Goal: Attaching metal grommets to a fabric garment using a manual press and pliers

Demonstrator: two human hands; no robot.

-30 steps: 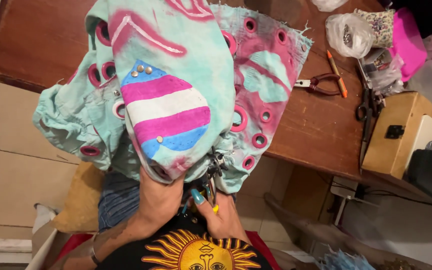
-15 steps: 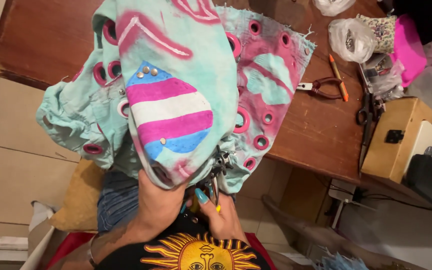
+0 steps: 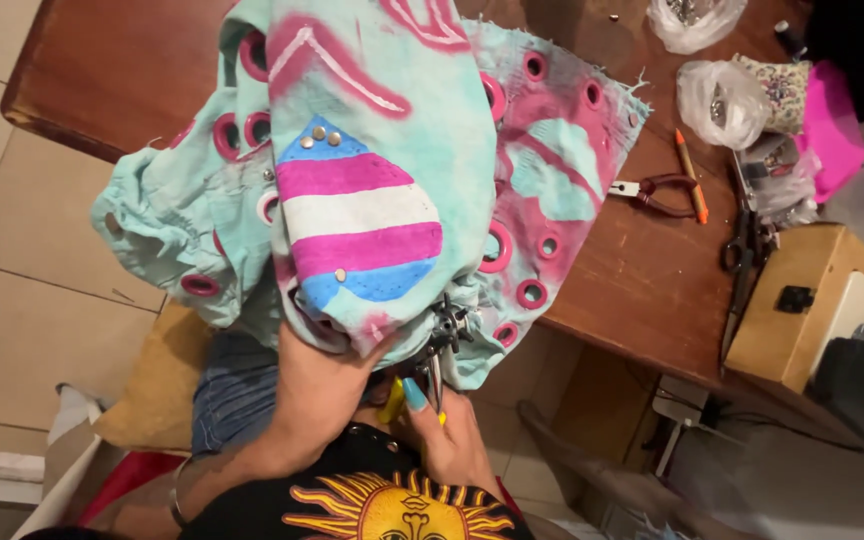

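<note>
Both hands work at my lap: left hand (image 3: 317, 385) bunches the mint-and-pink painted cotton garment (image 3: 372, 180) to steady its hem, right hand (image 3: 452, 445) closes around yellow-handled metal punch pliers (image 3: 437, 350) biting that edge. Beyond, the cloth drapes over the brown wooden table (image 3: 632, 270), where red-handled pliers (image 3: 667, 192) lie

Mint-pink painted garment (image 3: 372, 180) bunched over table edge; punch pliers (image 3: 439, 345) gripping hem.
</note>
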